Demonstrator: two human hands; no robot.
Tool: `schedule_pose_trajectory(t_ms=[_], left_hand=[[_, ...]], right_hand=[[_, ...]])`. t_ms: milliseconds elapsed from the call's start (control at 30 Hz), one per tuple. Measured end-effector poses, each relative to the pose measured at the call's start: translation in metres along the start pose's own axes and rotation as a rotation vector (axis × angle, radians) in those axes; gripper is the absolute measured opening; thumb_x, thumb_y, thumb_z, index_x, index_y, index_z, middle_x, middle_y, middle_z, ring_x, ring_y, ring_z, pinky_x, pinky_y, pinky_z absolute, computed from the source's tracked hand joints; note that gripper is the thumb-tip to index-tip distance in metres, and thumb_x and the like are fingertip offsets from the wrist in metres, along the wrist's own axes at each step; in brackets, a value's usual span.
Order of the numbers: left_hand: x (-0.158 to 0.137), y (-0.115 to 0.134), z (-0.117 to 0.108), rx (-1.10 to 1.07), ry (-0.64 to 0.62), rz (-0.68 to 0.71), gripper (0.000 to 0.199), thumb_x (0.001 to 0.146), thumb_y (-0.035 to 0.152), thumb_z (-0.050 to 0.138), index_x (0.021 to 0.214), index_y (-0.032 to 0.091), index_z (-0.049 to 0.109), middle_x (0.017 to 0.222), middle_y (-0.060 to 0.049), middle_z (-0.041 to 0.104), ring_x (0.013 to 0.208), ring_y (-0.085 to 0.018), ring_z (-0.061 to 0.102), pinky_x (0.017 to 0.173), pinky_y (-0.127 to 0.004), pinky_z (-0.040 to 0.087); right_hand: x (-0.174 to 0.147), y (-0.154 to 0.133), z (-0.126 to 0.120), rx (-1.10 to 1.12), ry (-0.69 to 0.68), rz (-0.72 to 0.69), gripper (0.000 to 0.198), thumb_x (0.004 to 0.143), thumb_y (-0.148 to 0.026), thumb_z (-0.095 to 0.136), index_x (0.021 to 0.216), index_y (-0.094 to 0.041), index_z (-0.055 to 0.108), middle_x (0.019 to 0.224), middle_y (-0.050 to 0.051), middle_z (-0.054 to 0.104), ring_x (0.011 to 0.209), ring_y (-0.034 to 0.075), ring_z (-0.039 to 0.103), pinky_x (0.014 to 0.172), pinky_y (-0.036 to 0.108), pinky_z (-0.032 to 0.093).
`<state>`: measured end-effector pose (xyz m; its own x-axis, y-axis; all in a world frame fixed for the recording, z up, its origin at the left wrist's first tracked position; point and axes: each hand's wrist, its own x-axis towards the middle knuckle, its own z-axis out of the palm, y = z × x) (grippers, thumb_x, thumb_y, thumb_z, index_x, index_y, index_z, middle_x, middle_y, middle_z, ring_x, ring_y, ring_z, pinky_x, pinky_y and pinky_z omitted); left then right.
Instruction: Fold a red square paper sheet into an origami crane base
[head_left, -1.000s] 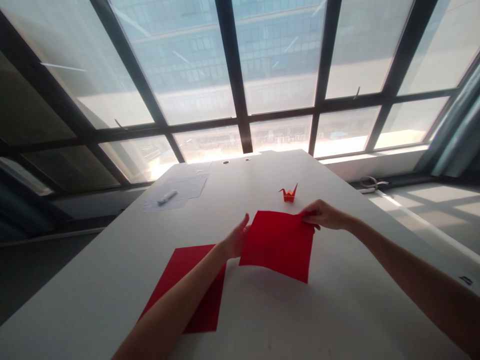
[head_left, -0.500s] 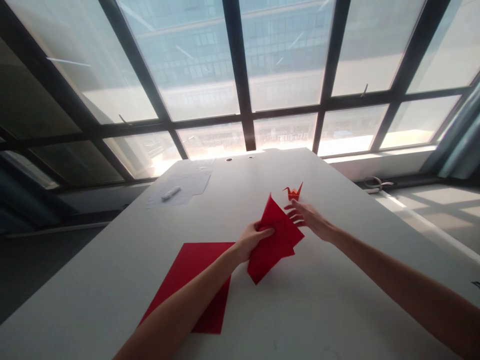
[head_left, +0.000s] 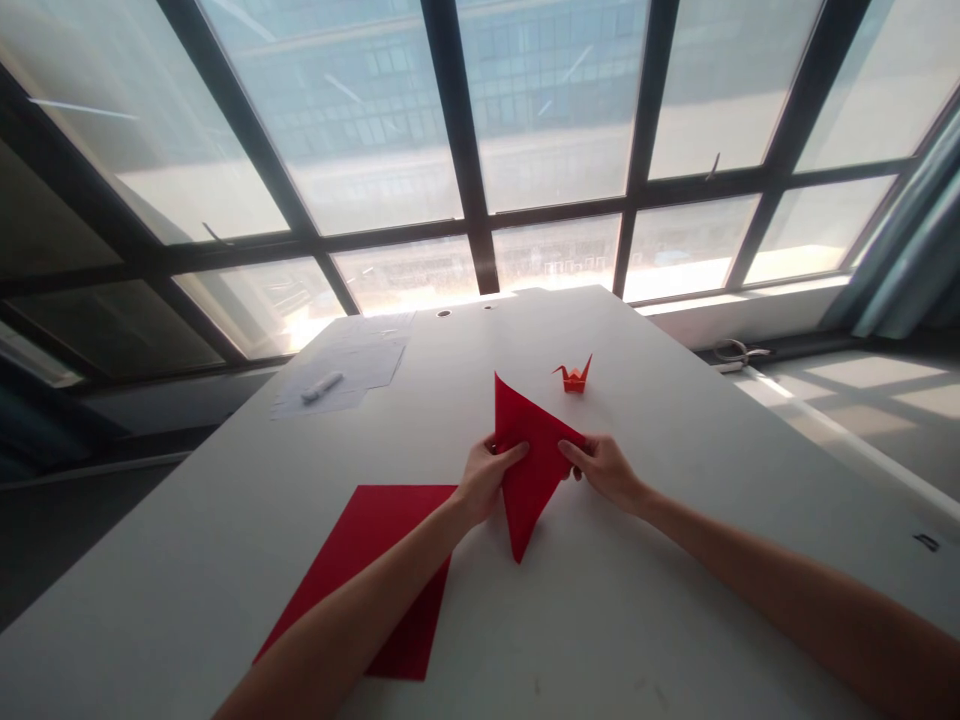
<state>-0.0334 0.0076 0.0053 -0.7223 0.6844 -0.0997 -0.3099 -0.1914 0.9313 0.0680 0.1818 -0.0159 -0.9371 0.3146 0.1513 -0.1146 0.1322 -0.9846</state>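
Note:
A folded piece of red paper (head_left: 531,440) is held up above the white table between both hands. My left hand (head_left: 486,480) pinches its left edge, thumb on the near face. On the right side, my right hand (head_left: 606,470) grips a corner between thumb and fingers. The paper has a pointed top and a narrow point hanging down. Under my left forearm lies a flat red sheet (head_left: 375,540), partly covered by the arm. Beyond my right hand stands a small orange-red paper crane (head_left: 575,378), touched by neither hand.
White papers (head_left: 375,365) lie at the far left of the table (head_left: 675,590), with a whitish elongated object (head_left: 322,387) on them. Large windows rise behind the table. A small dark item (head_left: 926,541) shows at the right edge.
My right hand has come down and taken hold of the folded paper's right corner. The paper has turned in my left hand. The view has shifted slightly.

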Motion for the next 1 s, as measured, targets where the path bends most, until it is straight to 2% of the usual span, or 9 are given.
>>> schedule_pose_trajectory(t_ms=[100, 267, 533, 733, 1000], left_hand=[[0.0, -0.005, 0.002, -0.002, 0.042, 0.037, 0.047, 0.07, 0.03, 0.085, 0.11, 0.013, 0.065, 0.109, -0.015, 0.071, 0.091, -0.029, 0.071, 0.077, -0.039, 0.061], [-0.002, -0.004, 0.003, 0.008, 0.048, 0.053, 0.048, 0.069, 0.03, 0.085, 0.11, 0.013, 0.065, 0.111, -0.015, 0.07, 0.092, -0.03, 0.071, 0.077, -0.04, 0.061], [0.004, 0.001, -0.009, -0.015, -0.036, -0.068, 0.047, 0.073, 0.032, 0.082, 0.112, 0.012, 0.063, 0.116, -0.019, 0.068, 0.097, -0.032, 0.069, 0.086, -0.043, 0.059], [0.004, -0.007, -0.007, 0.011, 0.016, -0.008, 0.045, 0.071, 0.032, 0.083, 0.107, 0.011, 0.065, 0.113, -0.018, 0.069, 0.093, -0.031, 0.07, 0.086, -0.045, 0.059], [0.002, -0.006, -0.003, 0.033, 0.051, 0.021, 0.044, 0.071, 0.033, 0.083, 0.106, 0.013, 0.067, 0.112, -0.016, 0.07, 0.094, -0.031, 0.07, 0.086, -0.045, 0.059]], right_hand=[[-0.002, 0.0, 0.0, 0.009, 0.0, -0.026, 0.034, 0.079, -0.047, 0.069, 0.078, -0.013, 0.07, 0.062, 0.002, 0.065, 0.053, 0.013, 0.052, 0.049, 0.024, 0.038], [-0.002, 0.0, 0.001, 0.025, -0.001, -0.009, 0.036, 0.083, -0.046, 0.062, 0.071, -0.013, 0.07, 0.057, 0.003, 0.064, 0.051, 0.012, 0.049, 0.05, 0.024, 0.036], [-0.001, 0.002, -0.001, 0.077, -0.087, 0.047, 0.03, 0.085, -0.039, 0.058, 0.072, -0.014, 0.069, 0.058, 0.002, 0.064, 0.053, 0.013, 0.049, 0.051, 0.024, 0.036], [0.0, 0.005, -0.003, 0.098, -0.066, 0.068, 0.031, 0.084, -0.041, 0.058, 0.071, -0.014, 0.066, 0.061, 0.003, 0.063, 0.055, 0.013, 0.051, 0.052, 0.024, 0.037], [0.0, 0.004, -0.004, 0.065, -0.028, 0.063, 0.035, 0.086, -0.044, 0.056, 0.073, -0.014, 0.068, 0.06, 0.004, 0.063, 0.055, 0.014, 0.05, 0.052, 0.025, 0.037]])
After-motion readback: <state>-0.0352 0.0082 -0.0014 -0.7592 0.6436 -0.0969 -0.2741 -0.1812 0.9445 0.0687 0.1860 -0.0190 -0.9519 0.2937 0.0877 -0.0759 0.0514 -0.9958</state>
